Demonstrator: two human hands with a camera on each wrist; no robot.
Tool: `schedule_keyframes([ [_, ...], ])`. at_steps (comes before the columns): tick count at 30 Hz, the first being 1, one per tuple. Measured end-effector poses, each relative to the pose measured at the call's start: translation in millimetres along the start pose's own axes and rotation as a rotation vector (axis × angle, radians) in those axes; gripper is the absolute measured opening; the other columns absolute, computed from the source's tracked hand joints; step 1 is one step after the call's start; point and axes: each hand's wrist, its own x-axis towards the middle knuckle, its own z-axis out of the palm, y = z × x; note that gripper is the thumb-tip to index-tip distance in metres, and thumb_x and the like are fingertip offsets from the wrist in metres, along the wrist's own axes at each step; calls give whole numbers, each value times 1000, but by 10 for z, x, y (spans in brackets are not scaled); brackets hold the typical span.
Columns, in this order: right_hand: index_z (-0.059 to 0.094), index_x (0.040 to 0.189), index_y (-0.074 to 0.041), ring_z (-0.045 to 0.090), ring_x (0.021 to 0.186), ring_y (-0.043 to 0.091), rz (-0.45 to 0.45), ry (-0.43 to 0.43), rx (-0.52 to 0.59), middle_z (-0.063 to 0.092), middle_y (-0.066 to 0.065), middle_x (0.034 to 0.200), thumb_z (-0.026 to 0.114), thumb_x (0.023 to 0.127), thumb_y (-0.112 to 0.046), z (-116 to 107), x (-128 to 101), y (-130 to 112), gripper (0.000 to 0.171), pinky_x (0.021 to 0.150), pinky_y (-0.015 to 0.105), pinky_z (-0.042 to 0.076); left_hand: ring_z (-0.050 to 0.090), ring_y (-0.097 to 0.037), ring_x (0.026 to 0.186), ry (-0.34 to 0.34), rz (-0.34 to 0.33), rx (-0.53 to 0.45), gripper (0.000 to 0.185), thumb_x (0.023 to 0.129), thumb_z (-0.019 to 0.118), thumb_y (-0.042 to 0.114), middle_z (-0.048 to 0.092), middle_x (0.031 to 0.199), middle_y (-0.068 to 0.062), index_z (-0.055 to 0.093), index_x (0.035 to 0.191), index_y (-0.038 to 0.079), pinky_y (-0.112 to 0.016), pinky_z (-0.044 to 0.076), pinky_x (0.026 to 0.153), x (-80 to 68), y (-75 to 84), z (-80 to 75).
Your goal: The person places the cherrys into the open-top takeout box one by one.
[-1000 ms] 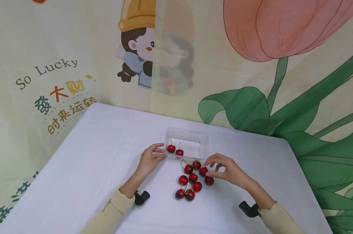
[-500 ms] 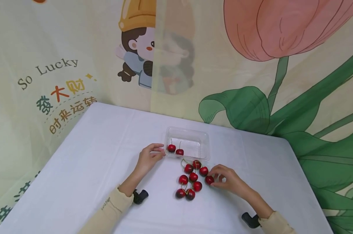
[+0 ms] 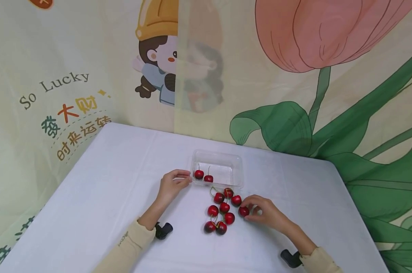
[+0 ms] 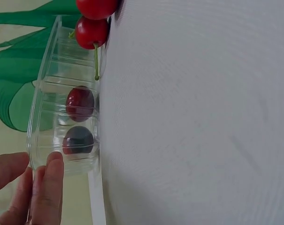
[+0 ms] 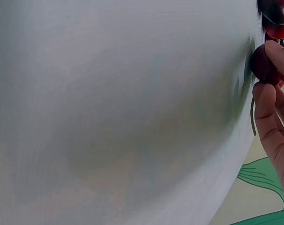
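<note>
A single red cherry (image 3: 243, 211) lies on the white desk (image 3: 100, 182) at the right edge of a loose cluster, and the right hand (image 3: 264, 213) pinches it between thumb and fingertips (image 5: 267, 101); that grip is closed on the fruit, which in the right wrist view appears touching the desk. Just left of it the other loose cherries (image 3: 223, 212) lie close together on the cloth, several touching, some with green stems curling up.

Just beyond the cluster stands a clear plastic tray (image 3: 233, 157), shallow and rectangular, its near rim close to the topmost loose cherries. Inside it, at the near left corner, two cherries in the tray (image 3: 204, 176) sit side by side with stems upright. The left hand (image 3: 171, 184) rests at the tray's left end, its fingers (image 4: 48, 187) curled against the clear wall beside those two fruits; this grip holds the tray's corner.

Behind the desk hangs a printed cloth backdrop (image 3: 294, 76) with a large pink tulip, green leaves, a cartoon figure and lettering.
</note>
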Motion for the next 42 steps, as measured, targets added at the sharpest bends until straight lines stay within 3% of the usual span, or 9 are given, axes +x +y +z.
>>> schedule_keyframes([
  [4, 68, 106, -9, 58, 85, 10, 7, 0, 10, 66, 4, 104, 79, 79, -6, -19, -8, 11, 29, 70, 23, 57, 71, -26, 87, 5, 2, 2, 22, 86, 71, 5, 70, 99, -15, 69, 107, -3, -32, 60, 80, 6, 9, 8],
  [7, 67, 107, -8, 60, 85, 13, -35, 19, 48, 67, 7, 104, 80, 79, -7, -80, -23, 21, 31, 69, 24, 58, 71, -26, 85, 3, 2, 1, 22, 86, 71, 5, 69, 98, -15, 69, 107, -3, -33, 60, 80, 17, 21, 7],
  [13, 66, 112, -3, 63, 88, 17, -180, 131, 101, 67, 13, 105, 79, 78, -3, -323, 18, -11, 36, 72, 30, 61, 71, -27, 82, -15, 6, -61, 23, 88, 69, 0, 67, 95, -18, 66, 110, -6, -28, 61, 75, 31, 40, 6],
  [22, 65, 115, 3, 61, 94, 8, -216, 272, 134, 65, 19, 110, 77, 77, 8, -723, 312, -118, 40, 78, 21, 58, 72, -27, 84, -6, -44, -101, 29, 88, 68, -3, 65, 98, -21, 63, 116, -8, -26, 60, 73, 17, 53, 17],
  [27, 64, 115, 3, 63, 93, 16, -195, 252, 124, 65, 19, 110, 77, 78, 6, -776, 528, -163, 40, 79, 23, 59, 71, -31, 85, -7, -47, -109, 34, 88, 67, -2, 65, 101, -24, 60, 120, -9, -26, 61, 72, 0, 48, 17],
  [34, 64, 115, 3, 64, 94, 31, -89, 246, 98, 66, 18, 109, 78, 80, -1, -737, 824, -267, 38, 81, 26, 59, 72, -29, 84, -5, -52, -132, 33, 88, 67, -3, 66, 100, -24, 60, 119, -9, -26, 61, 71, -4, 40, 16],
  [38, 65, 114, 3, 64, 94, 32, -52, 221, 96, 67, 18, 107, 78, 81, -3, -691, 986, -319, 36, 82, 36, 60, 72, -27, 83, 1, -62, -145, 33, 87, 68, -3, 66, 101, -23, 61, 119, -9, -25, 60, 71, -11, 44, 19],
  [42, 66, 111, 2, 65, 92, 31, -27, 168, 73, 66, 18, 106, 78, 80, -2, -637, 1128, -348, 34, 80, 38, 60, 72, -29, 85, -5, -51, -153, 33, 87, 68, -3, 65, 101, -24, 61, 119, -9, -26, 60, 73, -8, 44, 32],
])
